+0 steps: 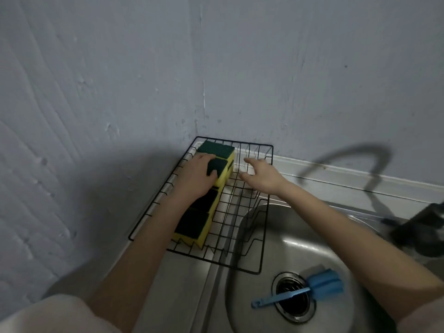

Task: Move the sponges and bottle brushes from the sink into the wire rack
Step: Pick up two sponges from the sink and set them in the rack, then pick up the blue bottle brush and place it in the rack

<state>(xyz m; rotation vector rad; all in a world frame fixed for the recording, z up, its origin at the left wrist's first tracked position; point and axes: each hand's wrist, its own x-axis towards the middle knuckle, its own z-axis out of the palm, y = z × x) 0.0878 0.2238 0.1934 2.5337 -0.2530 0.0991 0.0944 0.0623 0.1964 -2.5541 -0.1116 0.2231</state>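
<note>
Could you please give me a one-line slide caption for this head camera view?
Left hand presses a sponge into the wire rack; a blue bottle brush lies in the sink.

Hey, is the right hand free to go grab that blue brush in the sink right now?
Probably yes. The right hand is open and empty over the wire rack, and the blue brush lies uncovered across the drain in the sink, below the right forearm. Nothing sits on it or between them.
</note>
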